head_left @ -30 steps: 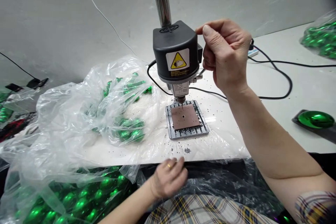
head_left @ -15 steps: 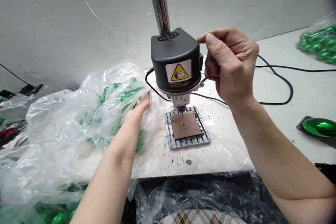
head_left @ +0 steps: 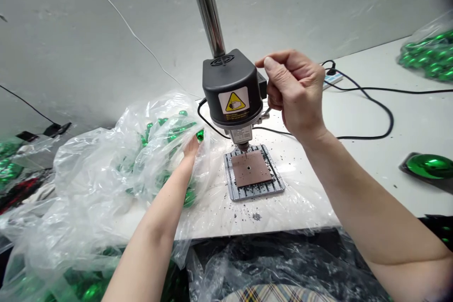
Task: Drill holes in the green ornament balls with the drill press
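My left hand [head_left: 191, 147] is at the right edge of a clear plastic bag [head_left: 88, 160] of glossy green balls. One shiny green ball [head_left: 200, 135] shows at its fingertips, though film and the wrist partly hide the fingers. On the right side of a small black drill press [head_left: 230, 80], my right hand [head_left: 295, 92] is closed around its feed lever [head_left: 265, 114], mostly covered by the fingers. Below the chuck and thin bit [head_left: 245, 150], a square brown plate [head_left: 252, 170] with a small hole lies on the ridged grey base [head_left: 230, 191]. The bit is above the plate.
Dark shavings [head_left: 256, 216] are scattered around the base. A black cord [head_left: 385, 118] loops across the white table [head_left: 354, 170] to a power strip [head_left: 332, 81]. At right are a dark holder with a green glossy piece [head_left: 430, 165] and another bag of green balls [head_left: 426, 56].
My left hand has drawn slightly back and left, and the green ball at its fingers shows more. The drill head and my right hand appear lower and further left as the view shifts.
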A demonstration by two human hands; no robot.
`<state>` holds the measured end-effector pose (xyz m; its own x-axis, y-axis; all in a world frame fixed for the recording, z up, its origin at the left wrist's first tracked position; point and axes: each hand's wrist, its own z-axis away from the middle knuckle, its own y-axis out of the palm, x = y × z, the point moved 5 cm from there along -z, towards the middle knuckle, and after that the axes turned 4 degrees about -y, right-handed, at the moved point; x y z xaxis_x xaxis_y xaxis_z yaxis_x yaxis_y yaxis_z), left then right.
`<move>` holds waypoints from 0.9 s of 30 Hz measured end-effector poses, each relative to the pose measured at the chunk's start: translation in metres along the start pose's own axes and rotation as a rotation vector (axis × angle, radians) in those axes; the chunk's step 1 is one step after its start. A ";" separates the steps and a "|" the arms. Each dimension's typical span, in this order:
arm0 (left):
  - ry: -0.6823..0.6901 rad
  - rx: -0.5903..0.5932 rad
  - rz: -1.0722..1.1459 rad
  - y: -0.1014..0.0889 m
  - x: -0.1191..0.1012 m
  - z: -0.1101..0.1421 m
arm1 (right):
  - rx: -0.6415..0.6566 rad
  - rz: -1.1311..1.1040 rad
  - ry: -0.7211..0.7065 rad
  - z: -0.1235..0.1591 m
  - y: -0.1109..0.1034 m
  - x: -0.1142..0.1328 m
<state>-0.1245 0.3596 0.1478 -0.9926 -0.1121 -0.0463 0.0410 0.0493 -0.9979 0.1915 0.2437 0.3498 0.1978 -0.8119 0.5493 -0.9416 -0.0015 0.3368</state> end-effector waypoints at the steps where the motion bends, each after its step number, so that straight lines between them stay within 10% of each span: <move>1: -0.023 -0.001 0.032 -0.001 -0.004 -0.003 | 0.012 0.012 0.018 0.000 0.000 -0.001; 11: -0.058 0.050 0.380 -0.015 -0.012 -0.006 | 0.066 0.051 0.009 -0.001 -0.002 -0.005; 15: -0.125 0.053 0.637 -0.034 -0.001 0.032 | 0.053 0.040 0.006 -0.001 -0.002 -0.003; 21: -0.194 0.191 1.801 -0.073 0.001 0.121 | -0.014 -0.029 -0.027 0.000 -0.002 -0.005; 27: -0.281 0.387 2.054 -0.072 -0.039 0.165 | -0.020 0.006 -0.019 0.000 -0.001 -0.003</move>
<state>-0.0699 0.1970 0.2142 0.5347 -0.2910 -0.7934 0.8426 0.1126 0.5266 0.1922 0.2458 0.3474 0.1868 -0.8230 0.5365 -0.9371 0.0146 0.3487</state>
